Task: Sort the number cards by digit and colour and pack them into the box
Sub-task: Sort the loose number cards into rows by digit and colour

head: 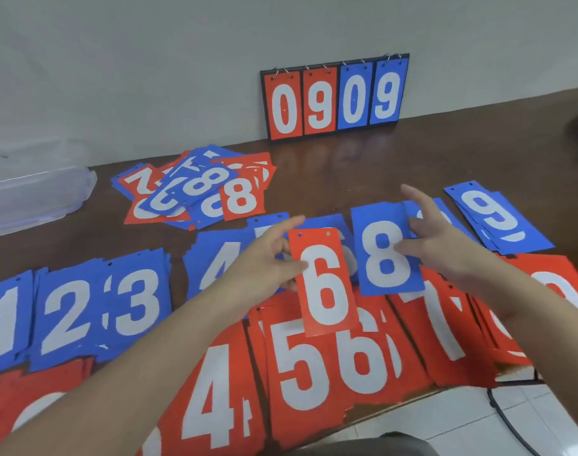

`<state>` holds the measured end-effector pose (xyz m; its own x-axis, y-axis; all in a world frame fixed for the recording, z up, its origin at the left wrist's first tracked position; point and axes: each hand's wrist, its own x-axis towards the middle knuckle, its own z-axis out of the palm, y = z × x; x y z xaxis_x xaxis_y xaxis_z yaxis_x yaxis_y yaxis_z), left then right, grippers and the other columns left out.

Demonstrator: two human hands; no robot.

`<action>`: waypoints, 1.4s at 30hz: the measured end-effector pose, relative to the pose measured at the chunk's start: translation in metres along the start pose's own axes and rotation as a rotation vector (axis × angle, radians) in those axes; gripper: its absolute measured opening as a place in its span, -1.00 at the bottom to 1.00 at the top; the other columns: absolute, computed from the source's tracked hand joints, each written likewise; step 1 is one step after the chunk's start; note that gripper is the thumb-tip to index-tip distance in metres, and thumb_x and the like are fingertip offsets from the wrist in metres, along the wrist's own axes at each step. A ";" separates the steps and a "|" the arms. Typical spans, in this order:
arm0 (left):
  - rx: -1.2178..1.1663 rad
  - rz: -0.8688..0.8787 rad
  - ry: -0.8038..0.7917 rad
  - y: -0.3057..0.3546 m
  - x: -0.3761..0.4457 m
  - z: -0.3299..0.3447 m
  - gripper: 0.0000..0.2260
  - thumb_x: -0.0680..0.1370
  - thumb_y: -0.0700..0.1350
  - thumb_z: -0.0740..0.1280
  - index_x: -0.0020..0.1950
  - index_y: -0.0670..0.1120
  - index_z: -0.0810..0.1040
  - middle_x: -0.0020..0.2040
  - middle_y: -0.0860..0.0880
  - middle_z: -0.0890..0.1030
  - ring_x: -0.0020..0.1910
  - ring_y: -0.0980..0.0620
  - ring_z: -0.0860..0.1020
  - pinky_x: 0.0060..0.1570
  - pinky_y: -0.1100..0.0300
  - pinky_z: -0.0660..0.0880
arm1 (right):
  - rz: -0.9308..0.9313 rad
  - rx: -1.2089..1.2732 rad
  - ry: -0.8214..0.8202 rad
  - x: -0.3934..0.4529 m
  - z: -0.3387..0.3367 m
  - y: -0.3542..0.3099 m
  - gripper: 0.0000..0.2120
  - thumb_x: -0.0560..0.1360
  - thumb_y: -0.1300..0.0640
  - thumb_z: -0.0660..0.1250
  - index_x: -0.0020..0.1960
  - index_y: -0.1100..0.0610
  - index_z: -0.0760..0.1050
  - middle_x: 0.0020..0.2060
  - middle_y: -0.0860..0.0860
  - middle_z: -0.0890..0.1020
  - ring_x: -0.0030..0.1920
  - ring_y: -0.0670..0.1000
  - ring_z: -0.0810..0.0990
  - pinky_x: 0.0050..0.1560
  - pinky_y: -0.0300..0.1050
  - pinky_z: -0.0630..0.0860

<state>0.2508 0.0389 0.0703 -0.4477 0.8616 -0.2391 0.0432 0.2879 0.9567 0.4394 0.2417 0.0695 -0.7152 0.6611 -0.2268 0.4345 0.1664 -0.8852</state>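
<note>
A: Far on the left we see the clear box (pixel 34 189). It sits on the brown table (pixel 445 149), well apart from our hands.

B: Near us on the left we have blue piles: a 1 (pixel 5 320), a 2 (pixel 64 314) and a 3 (pixel 138 301). That makes three. Farther back lies the mixed heap (pixel 195 189), not sorted yet. We cannot count the cards in it.

A: Now our left hand (pixel 264 258). Its fingers and thumb pinch the left edge of the red 6 card (pixel 325 284). We hold it up, just above the red 6 pile (pixel 363 353).

B: We think the card is thin, light and a bit stiff. It may be smooth and slip, so we take it by an edge, away from the two holes at the top.

A: Next comes the blue 8 card (pixel 384 255). Our right hand (pixel 442 245) holds it by its right side, thumb in front. The pointing finger sticks out straight.

B: So two cards are in our hands, one each.

A: Far back, a score board (pixel 335 97) stands by the wall. It shows four cards: two red, two blue.

B: On the far right lies the blue 9 pile (pixel 498 218). Near us are red piles with 4 (pixel 212 396), 5 (pixel 301 366) and 7 (pixel 445 327).
</note>
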 end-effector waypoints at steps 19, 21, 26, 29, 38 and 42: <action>0.909 0.147 0.168 -0.002 0.016 0.077 -0.73 0.49 -0.03 0.50 0.16 0.08 0.58 0.20 0.12 0.49 0.24 0.04 0.37 0.17 0.23 0.23 | -0.068 0.163 0.145 0.027 -0.115 0.047 -0.67 0.57 0.30 0.37 0.27 0.00 0.51 -0.22 -0.05 0.68 -0.19 0.02 0.69 -0.14 0.03 0.64; 0.914 0.161 0.195 0.002 0.020 0.076 -0.77 0.50 -0.02 0.49 0.13 0.10 0.57 0.19 0.12 0.50 0.26 0.03 0.40 0.23 0.20 0.25 | -0.082 0.137 0.157 0.039 -0.128 0.041 -0.67 0.57 0.32 0.35 0.27 0.03 0.50 -0.11 0.03 0.68 -0.24 -0.03 0.68 -0.23 -0.05 0.62; 0.912 0.139 0.252 0.010 0.035 0.080 -0.83 0.54 0.00 0.45 0.10 0.15 0.56 0.22 0.09 0.53 0.26 0.00 0.44 0.31 -0.06 0.41 | -0.073 -0.034 0.117 0.075 -0.138 0.042 -0.70 0.55 0.27 0.40 0.23 0.03 0.48 -0.04 0.10 0.69 -0.20 0.02 0.67 -0.23 -0.03 0.63; 0.920 0.122 0.267 0.010 0.040 0.084 -0.83 0.55 -0.01 0.43 0.13 0.14 0.56 0.24 0.10 0.52 0.25 0.01 0.44 0.29 -0.03 0.43 | -0.143 -0.305 0.110 0.090 -0.132 0.053 -0.72 0.53 0.18 0.42 0.16 -0.06 0.46 -0.10 0.07 0.67 -0.17 0.06 0.61 -0.14 -0.01 0.55; 0.892 0.104 0.326 0.002 0.046 0.068 -0.88 0.56 -0.04 0.43 0.06 0.12 0.57 0.21 0.07 0.55 0.27 0.01 0.47 0.32 0.00 0.40 | -0.371 -0.827 0.228 0.102 -0.116 0.075 -0.62 0.44 0.12 0.49 0.23 0.03 0.52 0.25 0.04 0.51 0.22 0.18 0.39 0.17 0.06 0.36; 0.876 0.091 0.357 -0.002 0.045 0.045 -0.90 0.57 -0.05 0.41 0.07 0.10 0.59 0.20 0.09 0.56 0.28 0.03 0.46 0.32 -0.01 0.42 | -0.486 -0.789 0.184 0.104 -0.096 0.059 -0.72 0.51 0.06 0.44 0.21 0.02 0.54 0.22 0.00 0.55 0.22 0.14 0.41 0.23 0.11 0.39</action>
<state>0.2712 0.0959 0.0506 -0.6498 0.7593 0.0339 0.6808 0.5617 0.4701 0.4433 0.3904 0.0323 -0.8471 0.4828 0.2220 0.4045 0.8568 -0.3198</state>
